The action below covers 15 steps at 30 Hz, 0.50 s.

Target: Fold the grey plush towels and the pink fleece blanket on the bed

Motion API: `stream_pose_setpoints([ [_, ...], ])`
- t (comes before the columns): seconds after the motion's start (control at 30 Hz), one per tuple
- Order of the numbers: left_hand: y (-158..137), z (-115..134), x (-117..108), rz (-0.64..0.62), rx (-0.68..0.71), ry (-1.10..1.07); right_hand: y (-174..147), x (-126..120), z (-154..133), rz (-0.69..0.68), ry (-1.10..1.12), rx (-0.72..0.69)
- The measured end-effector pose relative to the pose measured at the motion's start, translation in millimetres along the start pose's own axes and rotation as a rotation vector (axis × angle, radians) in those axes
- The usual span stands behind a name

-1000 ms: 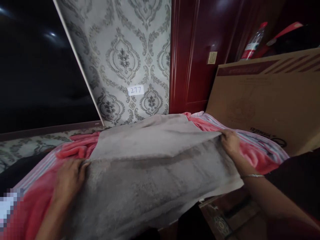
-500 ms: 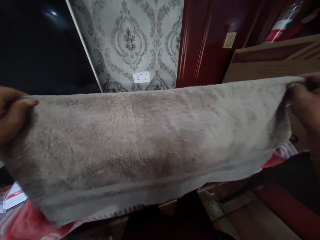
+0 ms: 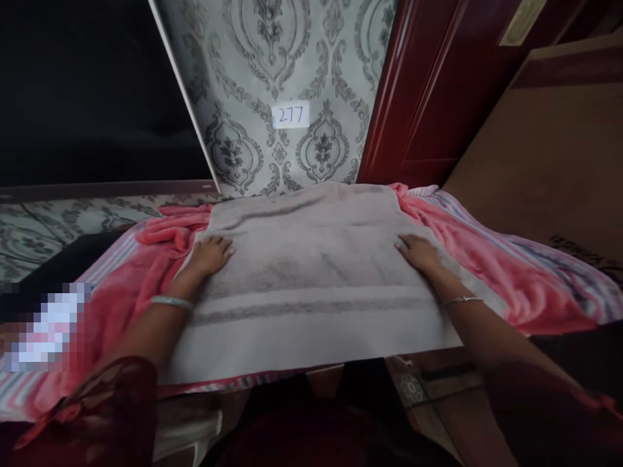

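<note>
A grey plush towel [image 3: 302, 259] lies spread over a pink blanket [image 3: 117, 285] with striped edges. It has a pale band along its near side and a few wrinkles towards the back. My left hand [image 3: 210, 254] rests flat on the towel's left part, fingers spread. On the right part lies my right hand [image 3: 419, 253], also flat with the fingers apart. Neither hand grips the cloth.
At the back left stands a black screen [image 3: 97, 97] before a patterned wall [image 3: 263, 71] with a paper label [image 3: 291, 115] reading 277. A dark red door [image 3: 418, 84] and a large cardboard box [image 3: 549, 149] are at the right. Tiled floor [image 3: 413, 389] shows below.
The towel was held up and stretched between both hands; now it lies on the blanket. Both hands have let go of its corners, moved inward and flattened on it.
</note>
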<state>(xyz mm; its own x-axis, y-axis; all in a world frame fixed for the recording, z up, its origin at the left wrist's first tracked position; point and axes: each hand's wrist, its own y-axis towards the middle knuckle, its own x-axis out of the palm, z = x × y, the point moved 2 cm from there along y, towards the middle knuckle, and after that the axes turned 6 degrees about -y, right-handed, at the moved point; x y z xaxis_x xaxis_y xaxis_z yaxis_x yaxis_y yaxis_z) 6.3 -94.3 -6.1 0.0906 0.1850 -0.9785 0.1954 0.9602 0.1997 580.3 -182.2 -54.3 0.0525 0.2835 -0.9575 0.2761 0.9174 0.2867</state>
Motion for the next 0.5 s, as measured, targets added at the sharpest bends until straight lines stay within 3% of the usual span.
stream_pose_setpoints([
  [0.13, -3.9, -6.1, 33.3, -0.015, -0.032, -0.088, -19.8, 31.2, 6.4, -0.071, -0.014, 0.095],
  [0.3, -8.3, -13.6, 33.9, 0.081, -0.022, -0.134, -18.2, 31.1, 9.3, -0.036, 0.017, 0.092],
  [0.4, -13.3, -16.3, 26.3, 0.190, -0.203, -0.117, -20.5, 28.7, 9.9, -0.001, 0.019, 0.156],
  [0.5, -17.3, -18.8, 20.5, 0.210, -0.403, -0.149, -25.1, 22.6, 9.0, 0.013, -0.017, 0.332],
])
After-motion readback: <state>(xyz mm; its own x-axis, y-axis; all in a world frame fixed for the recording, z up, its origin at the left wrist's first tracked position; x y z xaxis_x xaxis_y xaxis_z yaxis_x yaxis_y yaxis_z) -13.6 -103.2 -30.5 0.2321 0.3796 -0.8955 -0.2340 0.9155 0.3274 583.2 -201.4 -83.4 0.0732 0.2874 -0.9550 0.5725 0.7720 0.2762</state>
